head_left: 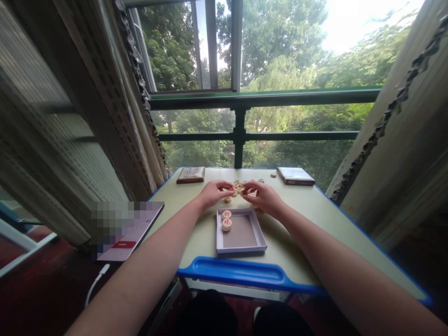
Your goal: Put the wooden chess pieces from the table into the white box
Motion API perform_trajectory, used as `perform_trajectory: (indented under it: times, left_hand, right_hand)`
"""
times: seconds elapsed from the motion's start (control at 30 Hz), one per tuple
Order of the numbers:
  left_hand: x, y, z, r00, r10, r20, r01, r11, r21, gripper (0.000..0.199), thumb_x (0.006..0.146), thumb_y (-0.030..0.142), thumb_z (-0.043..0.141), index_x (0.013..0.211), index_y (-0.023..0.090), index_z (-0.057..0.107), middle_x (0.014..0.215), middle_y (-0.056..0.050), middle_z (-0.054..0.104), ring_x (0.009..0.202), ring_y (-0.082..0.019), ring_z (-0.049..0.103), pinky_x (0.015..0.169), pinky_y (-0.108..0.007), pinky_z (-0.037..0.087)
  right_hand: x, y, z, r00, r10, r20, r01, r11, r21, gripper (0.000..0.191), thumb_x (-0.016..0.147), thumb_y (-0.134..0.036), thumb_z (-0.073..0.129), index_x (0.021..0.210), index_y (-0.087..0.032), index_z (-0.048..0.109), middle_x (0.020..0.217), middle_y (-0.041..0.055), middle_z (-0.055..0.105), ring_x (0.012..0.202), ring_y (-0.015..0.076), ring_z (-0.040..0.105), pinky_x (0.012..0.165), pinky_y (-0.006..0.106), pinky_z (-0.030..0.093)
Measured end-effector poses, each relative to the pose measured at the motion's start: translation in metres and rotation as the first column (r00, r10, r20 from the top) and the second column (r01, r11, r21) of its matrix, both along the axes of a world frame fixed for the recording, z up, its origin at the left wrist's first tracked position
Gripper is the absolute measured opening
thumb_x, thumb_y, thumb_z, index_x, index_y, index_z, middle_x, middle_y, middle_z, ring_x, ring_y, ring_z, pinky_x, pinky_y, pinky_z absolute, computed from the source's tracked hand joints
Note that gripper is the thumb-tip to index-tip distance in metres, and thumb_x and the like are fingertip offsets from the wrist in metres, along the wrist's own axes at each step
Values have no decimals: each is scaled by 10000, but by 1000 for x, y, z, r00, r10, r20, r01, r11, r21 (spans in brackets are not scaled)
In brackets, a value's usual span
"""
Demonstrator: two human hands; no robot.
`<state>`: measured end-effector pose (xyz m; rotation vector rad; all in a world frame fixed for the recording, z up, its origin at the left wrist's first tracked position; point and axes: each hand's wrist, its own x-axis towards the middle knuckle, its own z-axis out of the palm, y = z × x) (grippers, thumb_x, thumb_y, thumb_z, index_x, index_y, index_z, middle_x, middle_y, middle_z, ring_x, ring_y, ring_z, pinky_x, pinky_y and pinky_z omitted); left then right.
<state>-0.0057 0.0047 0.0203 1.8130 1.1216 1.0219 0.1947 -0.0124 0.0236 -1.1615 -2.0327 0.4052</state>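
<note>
Several round wooden Chinese chess pieces point(239, 190) lie in a loose group beyond the box, partly hidden by my hands. My left hand point(214, 192) reaches the group from the left, thumb and fingertips closed on a Chinese chess piece point(232, 190) with red marking. From the other side my right hand point(265, 196) is curled over the pieces, its thumb and fingers drawn together; what they pinch is hard to make out. A shallow pale box point(241, 232) sits nearer to me, and pieces with red characters point(227, 223) are stacked along its left side.
A brown book-like box point(191, 175) lies at the table's far left, and a white-topped box point(296, 176) at the far right. One lone piece point(273, 175) sits beside it. The table has a blue front tray point(238, 273). A laptop-like device point(129, 238) stands at left.
</note>
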Motion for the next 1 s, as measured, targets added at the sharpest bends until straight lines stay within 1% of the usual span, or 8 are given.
perform_trajectory:
  times: [0.13,0.23,0.37,0.53,0.63,0.7,0.87,1.0]
  left_hand:
    - [1,-3,1,989,-43,141,54,996,-77,404,572,325,768,898,110,664,887,-100,688,807,-182,617,758,-326,461]
    - [1,-4,2,978,-63,201,90,988,-129,421,544,319,788,882,103,661,847,-99,690,784,-184,626,748,-338,470]
    - [0,-6,4,977,-71,201,99,986,-132,410,547,340,785,863,102,678,853,-101,692,786,-181,622,762,-341,464]
    - [0,-8,7,979,-87,184,118,980,-162,419,547,356,784,870,106,688,840,-98,691,750,-165,609,727,-323,466]
    - [2,-10,8,983,-93,161,120,978,-170,393,560,350,777,861,115,689,819,-87,685,700,-142,592,691,-310,464]
    - [3,-11,8,979,-101,175,131,976,-174,382,562,341,778,854,113,684,813,-82,679,687,-134,585,680,-304,462]
    - [6,-13,8,965,-132,226,176,967,-187,366,550,319,787,821,105,665,761,-70,666,644,-123,581,653,-300,462]
    - [6,-14,9,965,-124,229,167,970,-176,338,543,285,791,797,106,658,724,-52,656,639,-126,593,660,-304,468]
  right_hand:
    - [-5,-4,0,987,89,-137,-94,995,-29,263,705,-173,629,967,-150,614,847,65,693,747,148,651,697,281,537]
    - [-7,-7,0,976,93,-198,-110,991,-75,253,709,-165,637,959,-145,608,866,77,688,755,154,659,692,286,552]
    - [-7,-8,0,969,69,-237,-100,988,-120,241,715,-181,651,950,-152,608,910,82,681,758,158,661,680,288,561]
    - [-10,-10,0,958,92,-271,-132,982,-134,231,709,-163,658,934,-160,606,880,67,681,783,160,662,725,290,558]
    - [-12,-10,-1,953,69,-294,-114,984,-140,270,699,-147,659,960,-152,590,909,79,670,758,152,658,710,289,558]
    - [-13,-9,-4,947,60,-316,-113,982,-152,312,693,-150,663,993,-155,578,935,82,664,735,141,653,695,284,558]
    - [-14,-7,-9,917,113,-384,-195,964,-183,316,679,-149,669,982,-159,580,870,53,672,793,151,654,746,296,549]
    - [-16,-8,-9,888,165,-429,-267,945,-187,302,663,-115,663,950,-168,586,918,49,673,860,160,651,818,316,533]
